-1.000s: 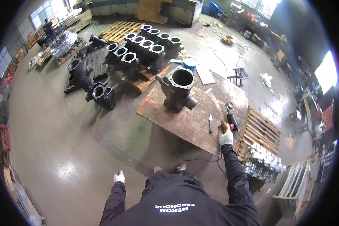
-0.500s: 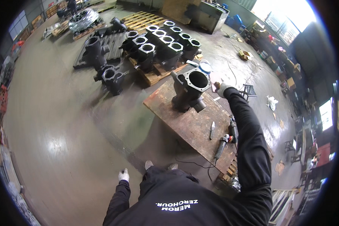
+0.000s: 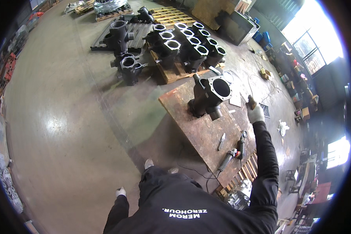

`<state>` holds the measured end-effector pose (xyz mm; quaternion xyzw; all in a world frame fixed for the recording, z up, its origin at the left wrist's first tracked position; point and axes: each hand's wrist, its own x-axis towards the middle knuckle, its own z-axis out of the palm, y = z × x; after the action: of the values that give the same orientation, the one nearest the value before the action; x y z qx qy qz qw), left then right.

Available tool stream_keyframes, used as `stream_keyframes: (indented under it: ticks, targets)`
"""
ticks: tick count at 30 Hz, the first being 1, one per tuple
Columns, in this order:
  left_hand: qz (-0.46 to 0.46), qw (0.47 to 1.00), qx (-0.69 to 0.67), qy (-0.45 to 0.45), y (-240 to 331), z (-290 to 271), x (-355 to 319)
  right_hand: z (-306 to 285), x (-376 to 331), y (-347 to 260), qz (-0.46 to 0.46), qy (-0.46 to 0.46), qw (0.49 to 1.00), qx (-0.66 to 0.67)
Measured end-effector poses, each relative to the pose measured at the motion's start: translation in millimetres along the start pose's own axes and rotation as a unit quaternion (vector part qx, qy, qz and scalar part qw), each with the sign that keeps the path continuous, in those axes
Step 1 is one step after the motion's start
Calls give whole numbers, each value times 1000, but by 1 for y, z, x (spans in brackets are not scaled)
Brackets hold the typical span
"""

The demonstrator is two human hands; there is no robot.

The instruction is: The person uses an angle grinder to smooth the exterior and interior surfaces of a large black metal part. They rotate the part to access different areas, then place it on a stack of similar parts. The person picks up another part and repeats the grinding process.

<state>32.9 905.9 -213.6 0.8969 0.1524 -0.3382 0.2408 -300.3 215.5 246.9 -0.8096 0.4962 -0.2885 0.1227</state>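
Concrete floor spreads wide around me in this workshop, grey and shiny under the window light. Nearest, my left hand hangs low beside my hip in a white glove, holding nothing; whether its fingers are spread or curled I cannot tell, it is too small. Ahead and to my right stands the desk, a rusty brown plate. On its near end lie an angle grinder with its cable trailing off the edge, a second dark power tool just beside it, and a small light-handled tool a little further in. My right hand, gloved too, is stretched out over the far right edge of the desk, fingers wrapped round a small brown thing that I cannot make out clearly. It is near the black cast housing, which stands on the desk with its square flanged opening turned toward my hand, but the two are apart. To work well I judge I should step closer, since my arm is fully extended, and mind the cable near my feet. Beyond the desk, a wooden pallet carries rows of similar black castings; more castings stand on the floor to its left, and crates and clutter line the far wall.
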Motion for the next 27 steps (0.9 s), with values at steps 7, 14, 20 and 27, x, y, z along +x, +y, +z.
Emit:
stream_keyframes:
  ticks: [7, 14, 20, 27]
  targets:
    - [122, 990, 38, -65, 117, -1, 13, 66, -32, -79, 20, -208, 905, -371]
    - [200, 956, -178, -120, 179, -15, 26, 107, -98, -52, -2, -262, 897, -356]
    - [130, 984, -71, -94, 128, -7, 38, 96, -178, -2, 117, -322, 889, -303]
    - [241, 968, -10, -67, 176, 27, -14, 85, -256, 78, 241, -192, 933, -185]
